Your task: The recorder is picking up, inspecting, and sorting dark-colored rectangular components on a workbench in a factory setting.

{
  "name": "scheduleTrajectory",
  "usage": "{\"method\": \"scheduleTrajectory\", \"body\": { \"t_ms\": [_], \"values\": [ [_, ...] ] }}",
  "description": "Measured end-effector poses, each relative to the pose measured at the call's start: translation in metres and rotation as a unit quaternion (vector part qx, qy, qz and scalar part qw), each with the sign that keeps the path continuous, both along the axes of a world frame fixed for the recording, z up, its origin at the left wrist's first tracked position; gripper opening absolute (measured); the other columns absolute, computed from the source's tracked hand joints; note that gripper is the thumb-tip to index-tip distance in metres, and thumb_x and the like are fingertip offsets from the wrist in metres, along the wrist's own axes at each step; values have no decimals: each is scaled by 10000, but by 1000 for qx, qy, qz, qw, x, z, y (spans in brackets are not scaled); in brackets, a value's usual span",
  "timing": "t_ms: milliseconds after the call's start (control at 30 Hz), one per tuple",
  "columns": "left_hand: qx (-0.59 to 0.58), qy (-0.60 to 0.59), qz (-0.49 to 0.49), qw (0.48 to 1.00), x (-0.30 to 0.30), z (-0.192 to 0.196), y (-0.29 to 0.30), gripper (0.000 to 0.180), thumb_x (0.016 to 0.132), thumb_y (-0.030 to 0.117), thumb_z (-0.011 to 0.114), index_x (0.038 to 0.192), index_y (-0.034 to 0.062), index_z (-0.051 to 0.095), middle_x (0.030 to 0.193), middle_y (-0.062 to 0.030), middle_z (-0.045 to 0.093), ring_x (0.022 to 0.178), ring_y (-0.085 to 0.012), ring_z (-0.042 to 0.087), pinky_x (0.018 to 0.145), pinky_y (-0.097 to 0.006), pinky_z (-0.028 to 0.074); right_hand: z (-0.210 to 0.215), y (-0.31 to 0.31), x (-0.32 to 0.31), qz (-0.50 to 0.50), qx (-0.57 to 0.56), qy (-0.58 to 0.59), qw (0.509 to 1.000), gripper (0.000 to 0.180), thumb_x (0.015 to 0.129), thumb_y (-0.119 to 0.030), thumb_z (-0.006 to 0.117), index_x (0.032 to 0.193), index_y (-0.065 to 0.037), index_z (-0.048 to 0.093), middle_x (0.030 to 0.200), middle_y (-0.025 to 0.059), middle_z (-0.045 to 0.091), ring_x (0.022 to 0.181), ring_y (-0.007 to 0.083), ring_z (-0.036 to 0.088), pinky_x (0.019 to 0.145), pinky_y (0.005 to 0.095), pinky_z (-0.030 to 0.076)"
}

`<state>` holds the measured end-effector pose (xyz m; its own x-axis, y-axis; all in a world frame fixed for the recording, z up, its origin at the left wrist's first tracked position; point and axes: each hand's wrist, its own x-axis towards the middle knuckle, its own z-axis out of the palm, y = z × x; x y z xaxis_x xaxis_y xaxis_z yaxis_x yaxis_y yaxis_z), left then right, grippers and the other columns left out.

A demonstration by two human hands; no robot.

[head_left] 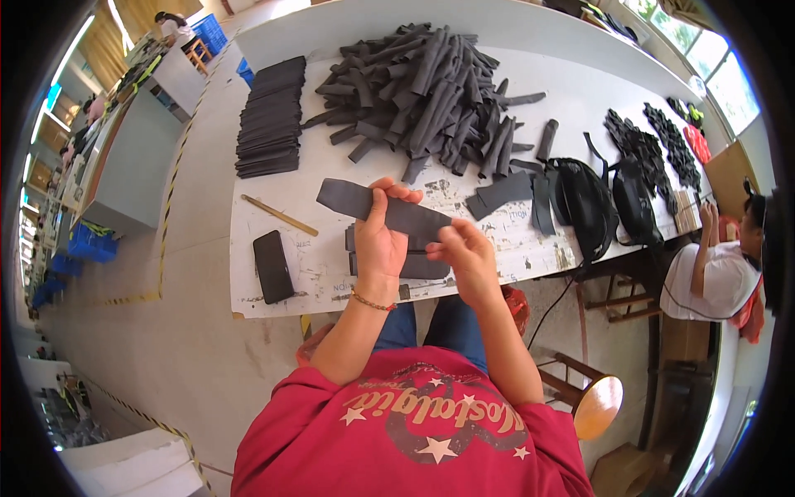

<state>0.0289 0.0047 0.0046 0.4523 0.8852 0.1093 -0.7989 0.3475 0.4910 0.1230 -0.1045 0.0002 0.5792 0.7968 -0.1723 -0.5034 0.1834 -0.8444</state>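
Observation:
A dark grey fabric strip point(346, 197) with a tapered left end is held up between my two hands over the front of the table. My left hand point(383, 236) grips it near the middle, thumb on top and fingers behind. At its right end, my right hand point(464, 255) pinches the strip between thumb and fingers. Under my hands lie more dark strips point(426, 267), partly hidden by them. Left of these are a black phone point(272, 267) and a thin wooden stick point(280, 215).
A large heap of curled dark strips point(414, 91) covers the table's back, beside a neat stack point(272, 116). Flat pieces point(502, 195) and black bags point(584, 207) lie rightward. Another person point(704, 277) sits at the right; a wooden stool point(598, 404) stands near me.

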Motion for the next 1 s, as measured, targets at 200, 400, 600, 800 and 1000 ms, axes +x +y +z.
{"method": "scheduleTrajectory", "body": {
  "t_ms": [200,400,600,800,1000],
  "values": [
    [-39,-21,7,999,3,0,-7,285,994,279,553,1127,27,553,791,1,501,773,-139,500,900,-369,465,-7,4,-12,36,29,7,999,72,889,-34,676,884,2,614,782,70,664,683,154,663,651,292,568],
    [-46,-29,8,998,4,-3,-13,285,997,275,548,1124,20,549,775,10,472,752,-124,468,875,-345,454,-11,2,-12,23,4,-8,1000,101,876,-9,677,802,5,610,731,82,659,620,150,658,570,277,562],
    [-51,-29,-4,998,2,-5,-10,273,1003,266,537,1130,25,547,775,14,480,751,-129,478,879,-347,455,-10,2,-9,41,-8,-24,999,92,873,-26,688,816,11,626,731,80,659,609,142,646,569,272,554],
    [-97,-37,-52,993,-3,-24,-9,262,1008,247,529,1143,23,554,793,-4,532,772,-140,519,902,-360,467,-18,-19,-3,61,-27,-29,997,82,910,-91,664,884,-22,628,808,63,659,660,145,634,609,289,539],
    [-89,41,-35,995,-13,-11,-6,344,982,261,589,1198,-7,577,926,-56,632,889,-191,599,918,-383,467,-16,1,4,13,-56,-130,990,221,961,-197,613,916,16,648,776,-12,598,698,69,531,630,237,458]
  ]
}}
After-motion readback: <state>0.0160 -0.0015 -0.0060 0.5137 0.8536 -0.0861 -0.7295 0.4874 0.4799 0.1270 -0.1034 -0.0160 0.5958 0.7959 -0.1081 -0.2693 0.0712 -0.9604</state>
